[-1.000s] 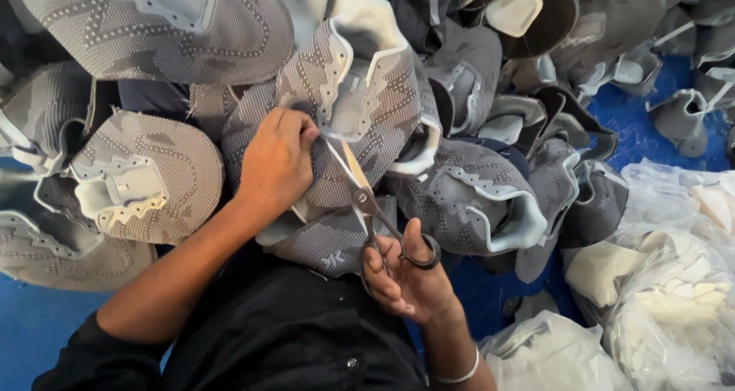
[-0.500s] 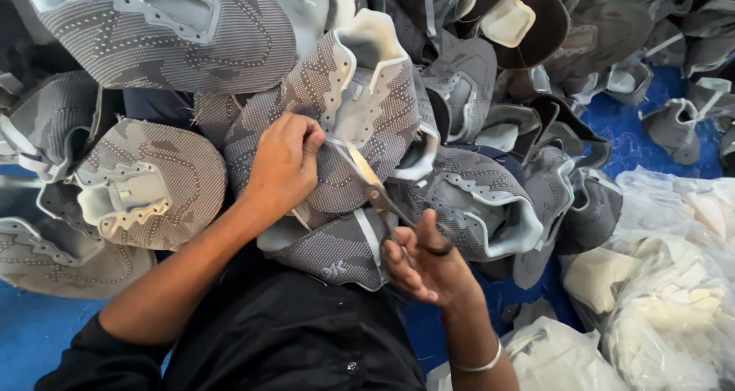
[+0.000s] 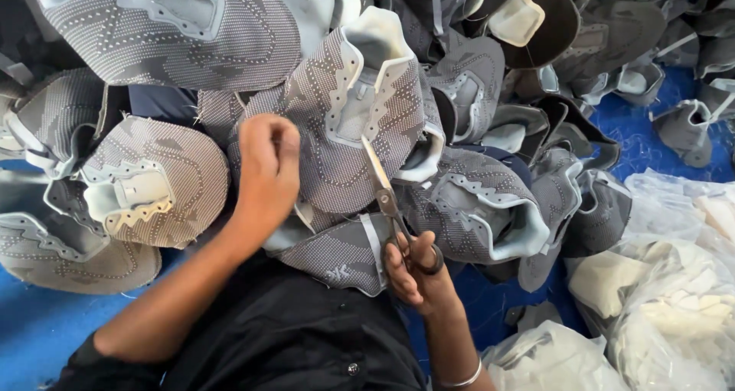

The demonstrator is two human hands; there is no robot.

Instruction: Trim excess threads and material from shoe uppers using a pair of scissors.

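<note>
A grey dotted-knit shoe upper with pale foam collar (image 3: 360, 123), at frame centre, is pinched by the left hand (image 3: 268, 161). Slim steel scissors (image 3: 387, 199) are gripped by the right hand (image 3: 417, 272), blades closed. Similar uppers (image 3: 153, 184) are heaped around.

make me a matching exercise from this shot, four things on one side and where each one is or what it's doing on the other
Things:
1. left hand
2. right hand
3. scissors
4. clear bags

Places or states:
A. heaped at the right edge, full of pale pieces
B. fingers through the scissor handles
C. closed on the edge of the grey knit shoe upper
D. blades pointing up over that upper

Pairs: 1-C, 2-B, 3-D, 4-A
</note>
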